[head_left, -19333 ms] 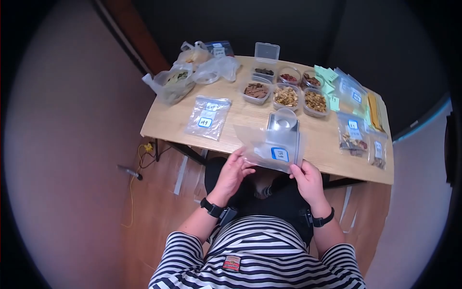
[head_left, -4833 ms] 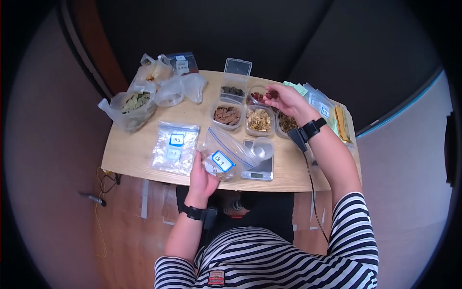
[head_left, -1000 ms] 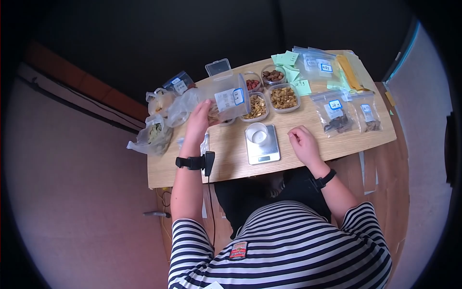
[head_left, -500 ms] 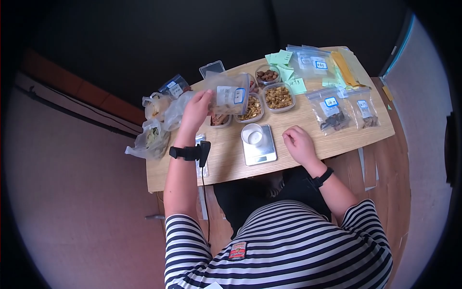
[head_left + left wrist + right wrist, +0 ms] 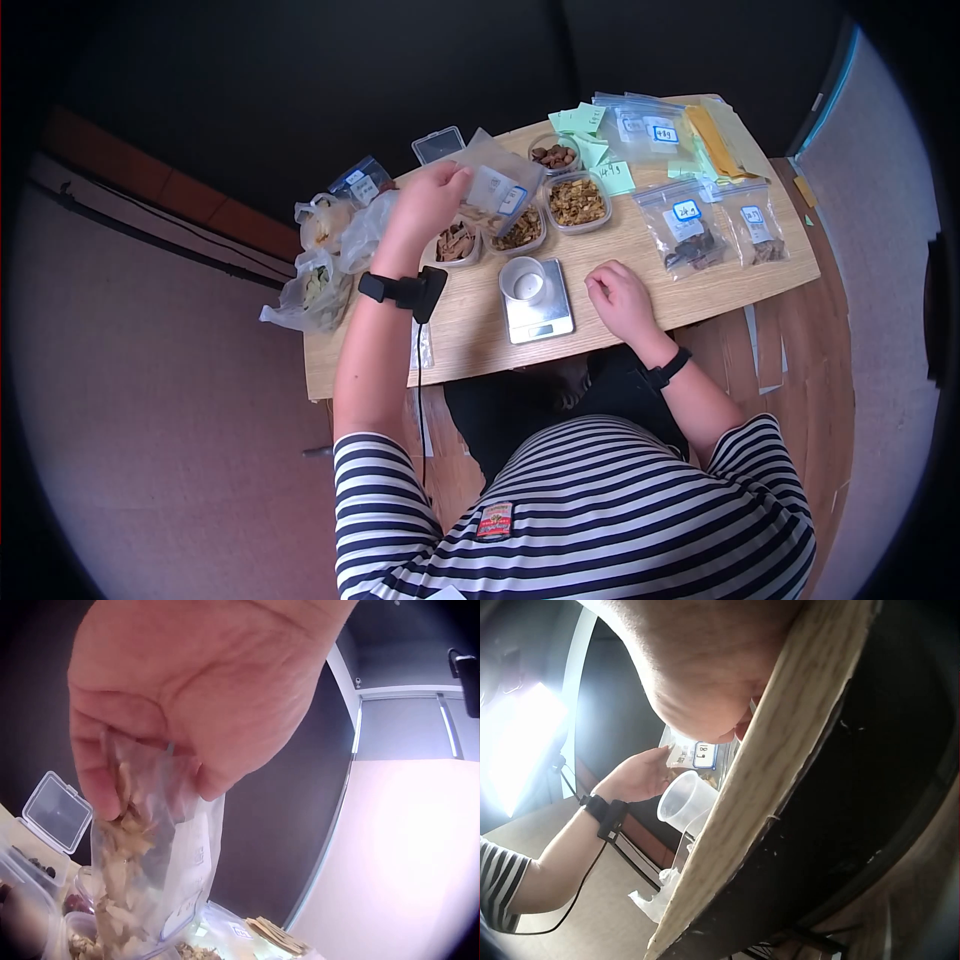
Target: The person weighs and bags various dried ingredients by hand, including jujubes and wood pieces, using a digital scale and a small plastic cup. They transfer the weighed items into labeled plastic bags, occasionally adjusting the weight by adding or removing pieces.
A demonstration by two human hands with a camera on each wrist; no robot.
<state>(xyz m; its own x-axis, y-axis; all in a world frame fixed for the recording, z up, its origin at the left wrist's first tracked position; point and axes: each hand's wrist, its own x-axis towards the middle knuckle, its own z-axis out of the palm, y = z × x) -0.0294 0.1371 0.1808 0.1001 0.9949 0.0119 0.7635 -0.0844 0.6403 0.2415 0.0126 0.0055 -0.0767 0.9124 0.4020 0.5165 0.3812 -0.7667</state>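
My left hand (image 5: 425,208) grips the bottom end of a clear zip bag (image 5: 492,188) with a blue-framed label. The bag slants downward from the fingers over a tub of golden chips (image 5: 519,238). Pale dried slices (image 5: 120,900) lie inside the bag, toward its lower end in the left wrist view. My right hand (image 5: 622,300) rests at the table's front with loosely curled fingers and no visible object in it. Beside it a small digital scale (image 5: 557,308) bears a white plastic cup (image 5: 521,282). The bag and left hand hide part of the tubs behind.
Tubs of brown bark strips (image 5: 456,244), golden pieces (image 5: 578,203) and round brown nuts (image 5: 553,156) stand on the table. Labelled zip bags (image 5: 683,230) and a stack of yellow envelopes (image 5: 715,142) lie right, near green notes (image 5: 613,177). Thin plastic bags (image 5: 322,290) sit left.
My left hand has lifted slightly and tipped the zip bag further down to the right, uncovering the bark strips. The right hand stays on the table.
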